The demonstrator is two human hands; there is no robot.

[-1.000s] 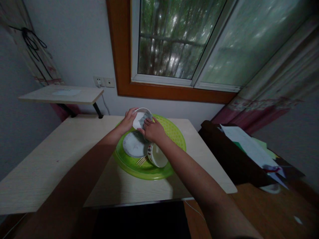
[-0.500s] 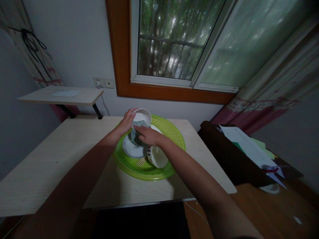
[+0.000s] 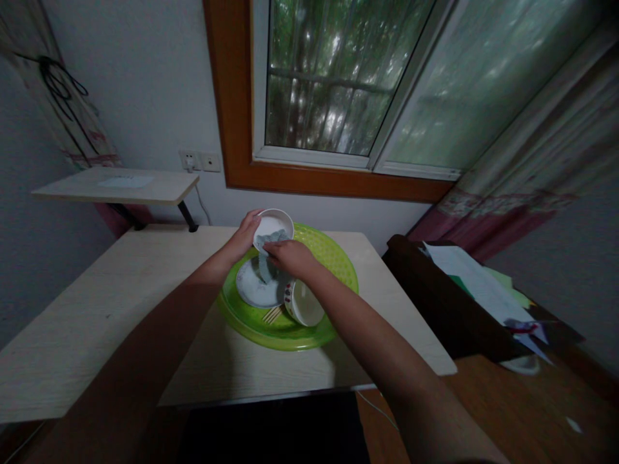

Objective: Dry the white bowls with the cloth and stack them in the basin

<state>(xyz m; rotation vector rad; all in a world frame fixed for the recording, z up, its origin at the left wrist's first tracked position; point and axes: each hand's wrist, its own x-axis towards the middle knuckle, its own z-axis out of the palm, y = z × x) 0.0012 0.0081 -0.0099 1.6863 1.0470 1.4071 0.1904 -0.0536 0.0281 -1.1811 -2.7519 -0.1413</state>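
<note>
My left hand (image 3: 245, 233) grips the rim of a small white bowl (image 3: 275, 223), tilted up above a green plastic tray (image 3: 338, 258). My right hand (image 3: 289, 256) pinches a grey-blue cloth (image 3: 265, 248) that lies against the bowl's inside and hangs down from it. On the tray below sit a white plate (image 3: 256, 293), a patterned bowl (image 3: 303, 303) lying on its side, and a pale fork (image 3: 273, 314).
The tray rests on a light wooden table (image 3: 97, 309) under a window. A small wall shelf (image 3: 118, 185) is at the left. A dark cabinet (image 3: 435, 296) with papers (image 3: 476, 283) stands at the right, beside a curtain.
My right hand drew the cloth out of the bowl's inside toward its lower rim, so the cloth now hangs down. The bowl stays tilted in my left hand.
</note>
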